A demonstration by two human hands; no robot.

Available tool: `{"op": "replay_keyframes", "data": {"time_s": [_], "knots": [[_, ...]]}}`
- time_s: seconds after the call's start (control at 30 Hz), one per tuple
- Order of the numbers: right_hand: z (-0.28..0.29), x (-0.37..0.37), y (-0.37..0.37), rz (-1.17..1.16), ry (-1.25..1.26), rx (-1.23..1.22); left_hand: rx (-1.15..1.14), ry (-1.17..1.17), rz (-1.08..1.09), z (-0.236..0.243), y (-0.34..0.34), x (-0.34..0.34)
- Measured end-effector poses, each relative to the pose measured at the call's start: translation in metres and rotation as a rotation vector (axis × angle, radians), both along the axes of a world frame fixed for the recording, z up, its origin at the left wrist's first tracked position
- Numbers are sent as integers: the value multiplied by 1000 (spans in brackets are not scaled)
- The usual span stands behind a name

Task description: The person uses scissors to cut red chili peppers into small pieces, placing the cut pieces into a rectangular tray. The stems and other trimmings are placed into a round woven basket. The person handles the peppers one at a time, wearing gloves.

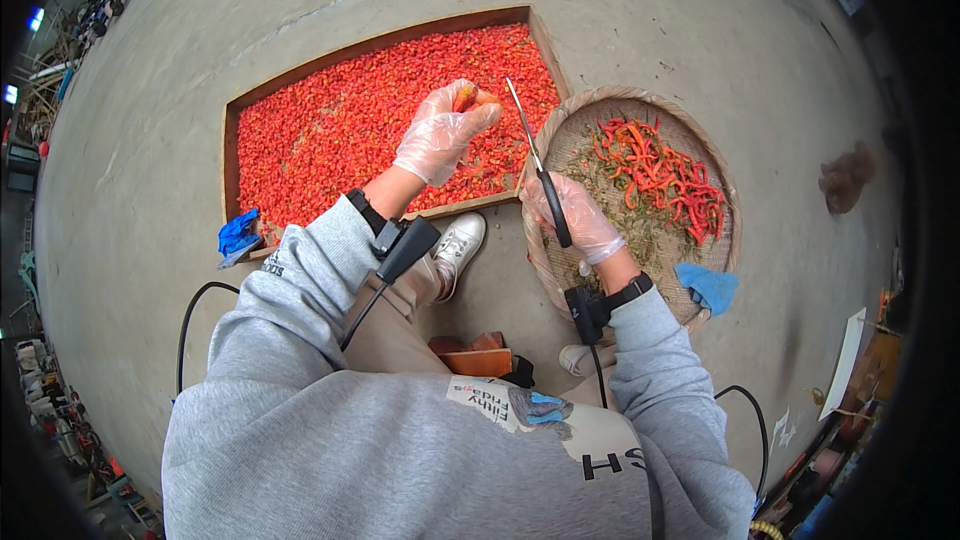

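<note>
The left hand (445,135), in a clear plastic glove, was closed with its fingertips about a red pepper (475,97), above the right part of the tray. The right hand (578,222), likewise gloved, gripped the black handles of the scissors (541,168) at the left rim of the basket. The blades pointed up and slightly left, their tip near the pepper but apart from it; whether they were parted could not be told. Each wrist bore a black strapped device with a cable.

Beyond the left hand, the wooden tray (549,52) lay on the floor (780,70), covered with a broad layer of cut peppers (350,110). To its right stood the round woven basket (722,160), whose upper right part held a heap of long whole peppers (655,175), with green scraps (655,217) beside and below them. A blue cloth (707,287) lay over the basket's lower right rim. A crumpled blue bag (238,232) lay at the tray's lower left corner. Nearest the body, a white shoe (460,245) rested between tray and basket, below the tray's near edge.
</note>
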State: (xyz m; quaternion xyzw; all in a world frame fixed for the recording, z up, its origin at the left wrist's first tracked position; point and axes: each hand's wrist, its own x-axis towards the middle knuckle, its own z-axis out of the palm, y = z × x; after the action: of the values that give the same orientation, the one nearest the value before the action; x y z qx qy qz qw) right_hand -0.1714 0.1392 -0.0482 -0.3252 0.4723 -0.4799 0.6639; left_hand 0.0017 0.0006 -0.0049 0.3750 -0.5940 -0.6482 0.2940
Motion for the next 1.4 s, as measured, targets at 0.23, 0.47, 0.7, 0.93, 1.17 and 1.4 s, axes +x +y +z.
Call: {"op": "replay_keyframes", "data": {"time_s": [0.23, 0.47, 0.7, 0.93, 1.17, 1.4], "knots": [[-4, -2, 0, -1, 21, 16, 76, 77, 51, -6, -7, 5], [-16, 9, 1, 58, 316, -329, 165, 115, 83, -10, -1, -1], [-10, 5, 1, 47, 201, -154, -2, 4, 14, -6, 9, -6], [-13, 13, -1, 12, 231, -263, 42, 65, 93, -1, 10, -6], [-8, 11, 1, -2, 29, -136, -199, -220, -79, 3, 11, -5], [-8, 5, -2, 23, -9, 27, -55, -86, -10, 4, 8, -3]]}}
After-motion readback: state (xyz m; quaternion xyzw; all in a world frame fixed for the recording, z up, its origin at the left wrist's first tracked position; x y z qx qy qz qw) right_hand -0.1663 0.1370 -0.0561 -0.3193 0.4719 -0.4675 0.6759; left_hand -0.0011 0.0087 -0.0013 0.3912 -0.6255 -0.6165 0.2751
